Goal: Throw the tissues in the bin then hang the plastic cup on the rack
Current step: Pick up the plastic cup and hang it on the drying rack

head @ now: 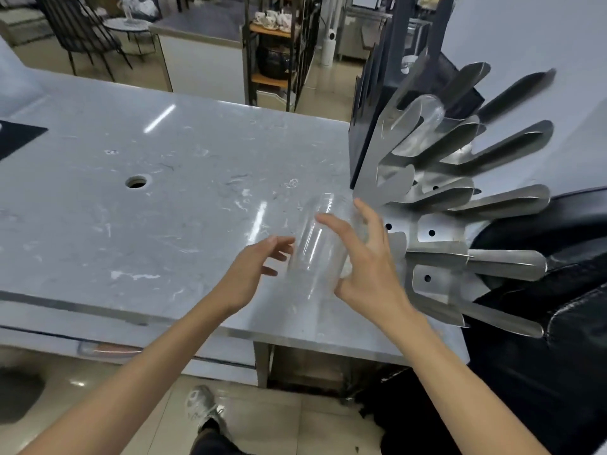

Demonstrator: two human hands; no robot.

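A clear plastic cup [315, 244] hangs tilted in the air just above the grey marble counter [164, 208]. My right hand [371, 274] holds it from the right, thumb low on its side and fingers spread over the top. To the cup's left is my left hand [249, 274], its fingers loose and their tips at the cup's wall. The metal rack [437, 231] with its long flat prongs stands right beside my right hand. On an upper prong hangs a second clear cup [423, 116]. A bin with a black bag [558, 231] stands behind the rack. No tissues are in view.
The counter has a round hole [135, 182] at the left and a dark sink corner [19, 136] at the far left. Prong tips stick out toward me at the right. Shelving with teaware [272, 19] stands beyond the counter. My shoe [200, 405] is on the tiled floor below.
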